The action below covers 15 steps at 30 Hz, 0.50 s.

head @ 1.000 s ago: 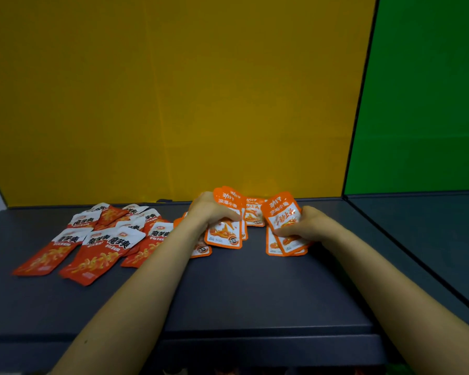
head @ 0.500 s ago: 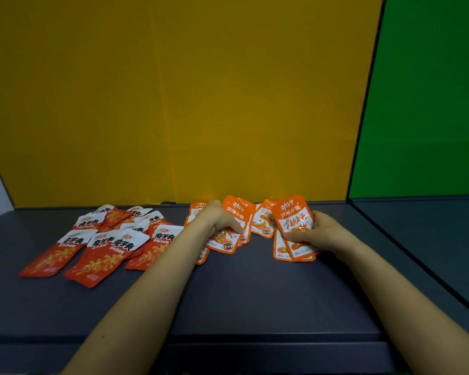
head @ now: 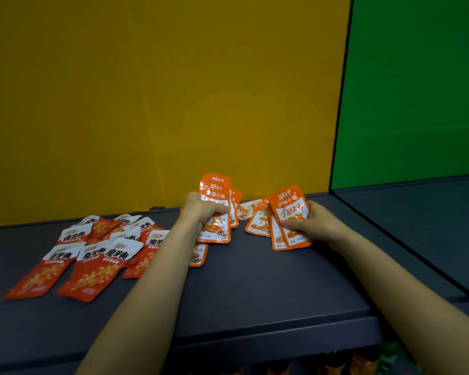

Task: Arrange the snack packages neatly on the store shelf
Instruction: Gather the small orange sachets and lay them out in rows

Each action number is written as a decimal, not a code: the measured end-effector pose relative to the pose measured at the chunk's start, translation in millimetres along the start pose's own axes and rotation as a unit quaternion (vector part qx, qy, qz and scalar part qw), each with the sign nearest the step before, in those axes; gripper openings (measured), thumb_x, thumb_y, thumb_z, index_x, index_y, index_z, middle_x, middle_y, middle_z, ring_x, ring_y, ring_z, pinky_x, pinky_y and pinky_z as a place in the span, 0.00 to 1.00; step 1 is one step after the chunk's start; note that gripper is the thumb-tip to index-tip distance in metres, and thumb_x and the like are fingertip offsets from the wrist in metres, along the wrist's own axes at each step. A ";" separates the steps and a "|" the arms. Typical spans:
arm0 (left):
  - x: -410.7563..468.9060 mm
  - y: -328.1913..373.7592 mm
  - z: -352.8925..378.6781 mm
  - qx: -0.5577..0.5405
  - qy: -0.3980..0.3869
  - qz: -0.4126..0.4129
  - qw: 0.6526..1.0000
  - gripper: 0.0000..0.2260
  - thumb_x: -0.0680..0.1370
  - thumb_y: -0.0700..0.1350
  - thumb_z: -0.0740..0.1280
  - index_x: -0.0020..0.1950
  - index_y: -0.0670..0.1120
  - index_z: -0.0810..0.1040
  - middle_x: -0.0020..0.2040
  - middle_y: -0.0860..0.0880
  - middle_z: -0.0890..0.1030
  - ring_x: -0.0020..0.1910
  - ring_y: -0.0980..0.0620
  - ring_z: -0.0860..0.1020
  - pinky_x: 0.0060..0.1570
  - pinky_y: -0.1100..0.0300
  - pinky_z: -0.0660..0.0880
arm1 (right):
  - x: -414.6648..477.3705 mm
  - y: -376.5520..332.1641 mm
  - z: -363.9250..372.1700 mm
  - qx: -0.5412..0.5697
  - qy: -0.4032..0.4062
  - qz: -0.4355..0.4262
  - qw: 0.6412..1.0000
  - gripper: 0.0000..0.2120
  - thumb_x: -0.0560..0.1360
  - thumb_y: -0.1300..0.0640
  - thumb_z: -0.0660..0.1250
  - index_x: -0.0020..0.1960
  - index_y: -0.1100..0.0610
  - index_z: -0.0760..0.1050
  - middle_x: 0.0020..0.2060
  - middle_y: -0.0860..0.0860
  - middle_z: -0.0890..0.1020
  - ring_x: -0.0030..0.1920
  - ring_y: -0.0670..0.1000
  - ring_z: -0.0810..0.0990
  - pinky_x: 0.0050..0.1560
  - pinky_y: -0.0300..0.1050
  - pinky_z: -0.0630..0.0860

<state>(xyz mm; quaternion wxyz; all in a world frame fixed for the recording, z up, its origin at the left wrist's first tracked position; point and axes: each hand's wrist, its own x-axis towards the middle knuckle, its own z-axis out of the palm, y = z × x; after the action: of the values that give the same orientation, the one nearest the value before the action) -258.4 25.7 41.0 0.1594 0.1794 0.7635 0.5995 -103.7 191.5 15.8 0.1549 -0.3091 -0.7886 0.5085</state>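
My left hand (head: 201, 211) grips a small stack of orange snack packets (head: 215, 196), lifted and tilted up off the dark shelf (head: 255, 288). A similar stack of orange packets (head: 291, 209) is gripped by my right hand (head: 314, 223), its lower edge near the shelf surface. Between the two hands a few loose orange packets (head: 257, 221) lie flat near the back wall. One more orange packet (head: 198, 255) lies partly under my left forearm. At the left sits a scattered pile of red-and-white packets (head: 92, 255).
A yellow back wall (head: 160, 104) stands close behind the packets. A green panel (head: 417, 90) and a second shelf section (head: 431, 226) lie to the right past a dark divider. Bottles (head: 363, 361) show dimly below the shelf's front edge.
Both hands have raised their orange packet stacks off the shelf and tilted them more upright. The red-and-white pile has not moved.
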 end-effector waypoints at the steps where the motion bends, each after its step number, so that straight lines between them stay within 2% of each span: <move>1: -0.3 1.0 -1.8 -0.021 0.003 0.004 1.000 0.10 0.68 0.32 0.74 0.39 0.43 0.75 0.46 0.40 0.81 0.30 0.50 0.78 0.28 0.61 0.74 | -2.9 -0.9 -1.9 0.024 0.001 -0.003 1.000 0.21 0.70 0.57 0.73 0.59 0.57 0.69 0.54 0.55 0.80 0.46 0.52 0.81 0.47 0.46 0.78; 4: -5.3 4.7 -2.6 -0.071 -0.015 0.006 0.997 0.10 0.68 0.32 0.73 0.39 0.43 0.75 0.42 0.42 0.80 0.26 0.49 0.79 0.25 0.60 0.76 | -17.2 -1.0 -9.1 0.099 0.011 -0.026 0.995 0.10 0.71 0.59 0.72 0.49 0.54 0.72 0.48 0.53 0.81 0.40 0.49 0.81 0.41 0.41 0.78; 6: -13.3 6.9 3.2 -0.086 -0.052 -0.004 0.995 0.09 0.69 0.33 0.73 0.41 0.44 0.76 0.40 0.44 0.81 0.22 0.53 0.80 0.22 0.61 0.77 | -28.6 3.2 -16.2 0.126 0.023 -0.039 0.991 0.10 0.71 0.60 0.72 0.51 0.55 0.74 0.46 0.52 0.83 0.40 0.48 0.82 0.40 0.40 0.78; 8: -24.0 8.4 14.6 -0.094 -0.090 -0.015 0.991 0.08 0.70 0.35 0.72 0.42 0.45 0.76 0.40 0.45 0.81 0.23 0.54 0.81 0.23 0.61 0.78 | -42.8 7.8 -27.5 0.140 0.028 -0.049 0.989 0.09 0.72 0.60 0.71 0.50 0.55 0.75 0.43 0.50 0.83 0.39 0.48 0.82 0.39 0.39 0.79; 12: -45.7 17.5 50.2 -0.101 -0.149 -0.032 0.983 0.05 0.73 0.37 0.70 0.43 0.45 0.76 0.41 0.46 0.81 0.34 0.49 0.81 0.34 0.54 0.78 | -68.2 22.1 -65.5 0.163 0.040 -0.058 0.984 0.07 0.72 0.58 0.70 0.49 0.52 0.75 0.46 0.51 0.84 0.45 0.50 0.83 0.48 0.45 0.79; 15: -62.1 27.6 90.4 -0.098 -0.176 -0.026 0.979 0.04 0.73 0.39 0.70 0.45 0.45 0.76 0.41 0.45 0.82 0.32 0.50 0.82 0.36 0.55 0.78 | -84.8 39.6 -100.8 0.173 0.055 -0.053 0.982 0.08 0.72 0.57 0.71 0.50 0.53 0.75 0.47 0.53 0.84 0.47 0.53 0.84 0.53 0.50 0.79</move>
<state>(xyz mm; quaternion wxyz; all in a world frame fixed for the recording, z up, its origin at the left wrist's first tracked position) -159.7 80.4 48.8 0.3238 0.2461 0.6656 0.6257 30.2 219.5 30.0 0.2761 -0.2630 -0.6939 0.6108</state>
